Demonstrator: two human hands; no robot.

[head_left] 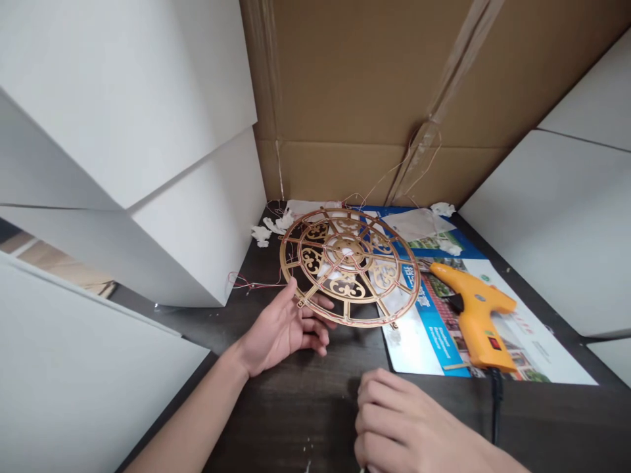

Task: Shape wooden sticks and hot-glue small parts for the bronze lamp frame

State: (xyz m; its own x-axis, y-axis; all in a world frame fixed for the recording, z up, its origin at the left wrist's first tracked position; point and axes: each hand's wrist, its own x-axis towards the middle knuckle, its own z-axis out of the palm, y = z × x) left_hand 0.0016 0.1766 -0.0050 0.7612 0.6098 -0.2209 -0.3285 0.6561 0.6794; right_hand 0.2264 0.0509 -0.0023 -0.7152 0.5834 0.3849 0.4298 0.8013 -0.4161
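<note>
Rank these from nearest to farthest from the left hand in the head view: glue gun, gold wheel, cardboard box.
1. gold wheel: held at its near-left rim by the left hand.
2. glue gun: lying to the right on the leaflet.
3. cardboard box: upright at the back.

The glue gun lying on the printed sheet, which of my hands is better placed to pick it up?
The right, probably. The right hand rests curled on the dark table just below the glue gun, while the left hand already grips the rim of the gold openwork disc.
</note>
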